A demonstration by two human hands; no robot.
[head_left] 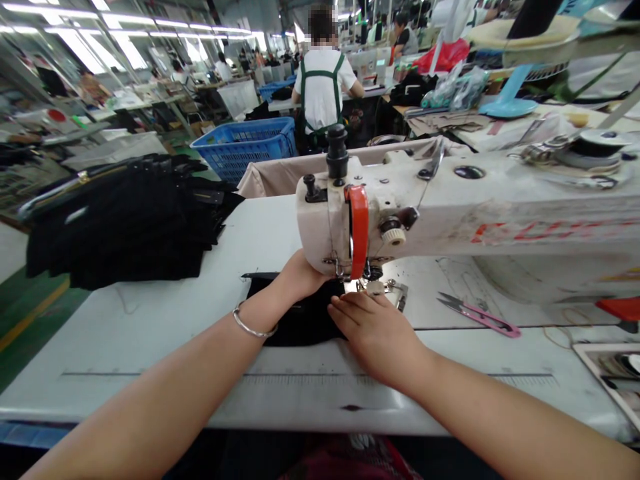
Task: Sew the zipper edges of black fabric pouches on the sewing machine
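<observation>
Black fabric (307, 327) lies just before the head of the sewing machine (440, 210). My right hand (377, 333) rests on it, fingers outstretched; my left hand (301, 275) is partly behind that head, so I can't tell its grip.

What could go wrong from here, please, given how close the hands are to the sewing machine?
The right hand is close by the sewing machine's head, so its fingers might get pricked. The pile of black pieces overhangs the table's left edge and could slip. The pink snips lie loose nearby and might be knocked.
</observation>
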